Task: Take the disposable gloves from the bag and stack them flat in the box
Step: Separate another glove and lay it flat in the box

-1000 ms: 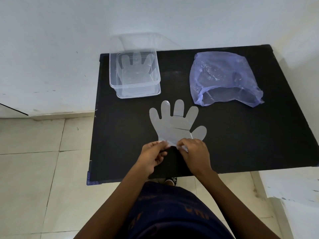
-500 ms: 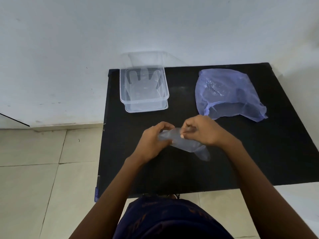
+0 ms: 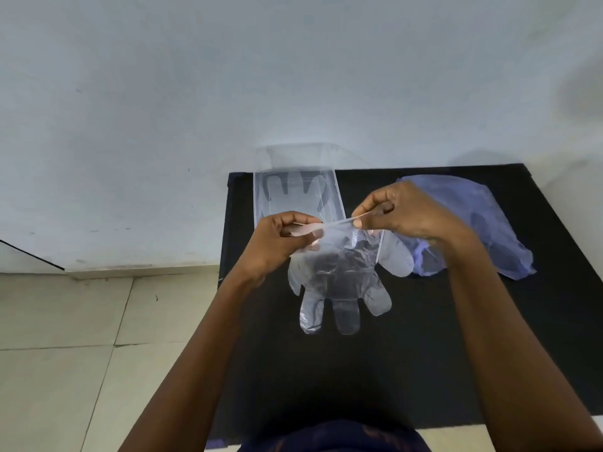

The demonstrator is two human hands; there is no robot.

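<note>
A clear disposable glove (image 3: 339, 282) hangs in the air by its cuff, fingers pointing down toward me. My left hand (image 3: 280, 239) pinches the cuff's left end and my right hand (image 3: 401, 213) pinches its right end, stretching the edge taut between them. Just behind the hands stands the clear plastic box (image 3: 261, 197) at the table's far left, with a flat glove (image 3: 293, 187) lying inside it. The purple plastic bag (image 3: 489, 223) lies crumpled at the far right, partly hidden by my right hand.
The black table (image 3: 408, 370) stands against a white wall (image 3: 293, 76). Its left edge drops to a tiled floor (image 3: 81, 353). The box's clear lid (image 3: 303, 154) leans against the wall behind the box.
The glove lay flat near the table's front edge a second ago. Both hands lifted it by the cuff and carried it toward the box, where it now hangs unfolded.
</note>
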